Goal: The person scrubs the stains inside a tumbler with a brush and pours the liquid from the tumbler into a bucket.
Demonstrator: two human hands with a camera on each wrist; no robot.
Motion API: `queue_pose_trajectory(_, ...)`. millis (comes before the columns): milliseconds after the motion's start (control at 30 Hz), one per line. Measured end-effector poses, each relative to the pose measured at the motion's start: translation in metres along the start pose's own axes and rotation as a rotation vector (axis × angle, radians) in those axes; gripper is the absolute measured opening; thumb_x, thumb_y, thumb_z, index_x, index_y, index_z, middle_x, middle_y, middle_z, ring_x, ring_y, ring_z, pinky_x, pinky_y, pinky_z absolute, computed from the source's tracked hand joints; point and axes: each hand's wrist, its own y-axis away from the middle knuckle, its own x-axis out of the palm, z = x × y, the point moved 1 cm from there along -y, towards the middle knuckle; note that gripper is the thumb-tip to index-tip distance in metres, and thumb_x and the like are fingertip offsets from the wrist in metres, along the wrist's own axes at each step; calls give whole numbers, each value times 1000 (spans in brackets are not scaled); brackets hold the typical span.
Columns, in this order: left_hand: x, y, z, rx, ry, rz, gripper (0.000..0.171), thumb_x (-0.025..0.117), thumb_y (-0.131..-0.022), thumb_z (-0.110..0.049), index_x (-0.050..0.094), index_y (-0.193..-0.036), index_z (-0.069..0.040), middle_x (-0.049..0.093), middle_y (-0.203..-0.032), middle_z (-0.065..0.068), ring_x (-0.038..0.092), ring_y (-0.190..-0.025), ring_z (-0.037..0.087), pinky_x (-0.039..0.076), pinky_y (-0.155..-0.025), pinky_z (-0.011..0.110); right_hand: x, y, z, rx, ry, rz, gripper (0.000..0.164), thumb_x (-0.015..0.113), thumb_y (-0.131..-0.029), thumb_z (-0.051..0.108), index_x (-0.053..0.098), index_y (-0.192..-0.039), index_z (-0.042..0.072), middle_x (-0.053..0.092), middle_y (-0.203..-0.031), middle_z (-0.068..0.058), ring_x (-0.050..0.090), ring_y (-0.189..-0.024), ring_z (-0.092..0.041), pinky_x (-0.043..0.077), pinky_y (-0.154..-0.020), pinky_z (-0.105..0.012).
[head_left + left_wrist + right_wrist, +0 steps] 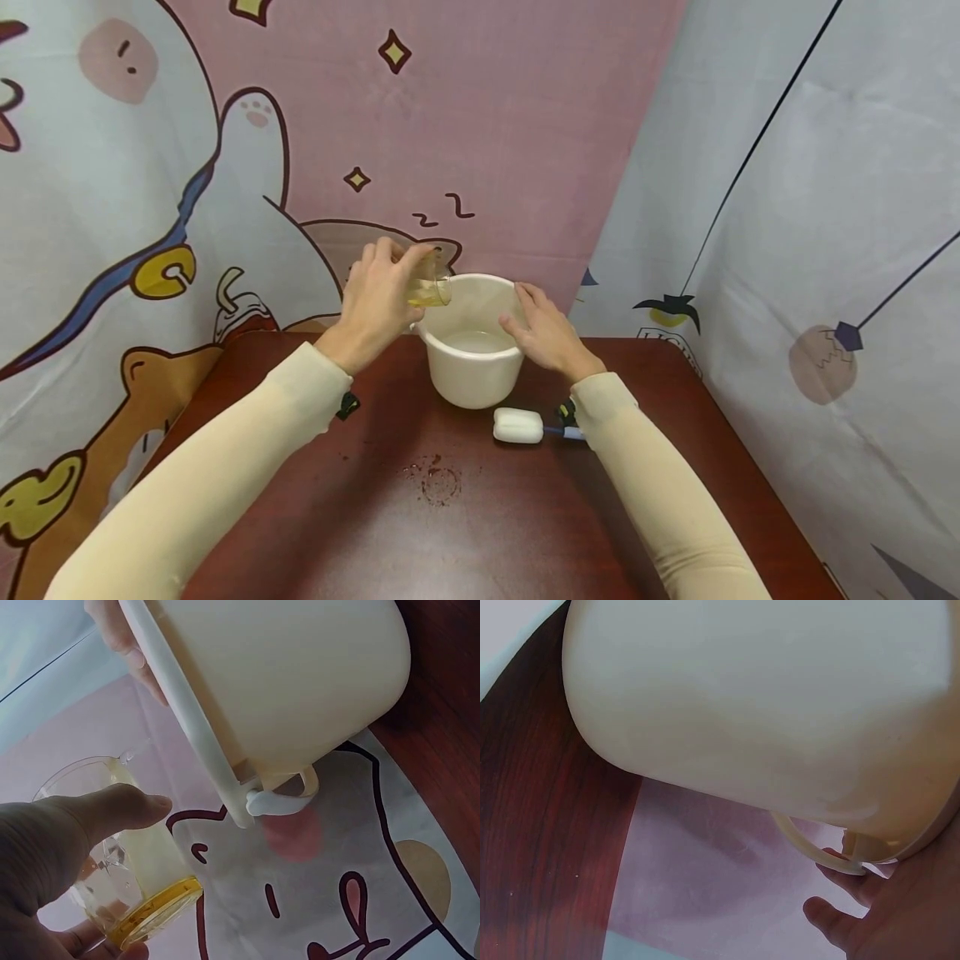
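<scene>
In the head view, my left hand (378,292) grips a clear glass cup (429,287) tipped on its side at the left rim of a cream plastic bucket (474,379). Yellowish liquid lies along the cup's lower side, and the left wrist view shows its amber ring at one end (157,911). Shallow liquid shows in the bottom of the bucket, which stands upright. On the opposite side my right hand (551,333) holds the bucket's rim, thumb over the inside. Its fingers lie by the bucket's loop handle (817,855) in the right wrist view.
A white sponge brush (517,426) with a blue handle lies in front of the bucket, partly under the right forearm. Wet spots and a ring mark (440,485) are on the dark red table (420,550). Printed cloth (510,150) hangs behind.
</scene>
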Motion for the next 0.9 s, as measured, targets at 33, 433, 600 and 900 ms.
queue_pose_trajectory(33, 1, 0, -1, 4, -10, -1, 98, 105, -78, -9, 61, -165, -24, 62, -144, 24, 60, -129, 47, 56, -104, 66, 0, 0, 0, 1, -1, -1, 90, 49, -118, 59, 25, -184, 2, 28, -192, -20, 35, -175, -48, 34, -139, -72)
queue_pose_trajectory(433, 7, -2, -5, 40, -105, 2, 100, 106, -79, -8, 61, -167, -25, 63, -146, 22, 60, -129, 45, 55, -104, 60, 0, 0, -1, 5, 2, 4, 90, 49, -118, 59, 24, -184, 3, 27, -192, -21, 35, -175, -49, 34, -139, -73)
queue_pose_trajectory(600, 9, -3, -7, 53, -132, 9, 97, 102, -81, -5, 61, -167, -27, 62, -146, 22, 58, -129, 44, 54, -103, 56, 0, 0, -1, 4, 5, 3, 90, 49, -118, 59, 24, -184, 2, 28, -192, -21, 35, -175, -49, 34, -139, -72)
queue_pose_trajectory(900, 14, 0, -9, 117, -200, 2, 97, 98, -85, -1, 60, -168, -31, 64, -145, 20, 60, -131, 43, 56, -99, 53, 1, 0, -2, 4, 1, 0, 90, 49, -118, 58, 24, -184, 2, 27, -192, -21, 35, -175, -49, 34, -139, -73)
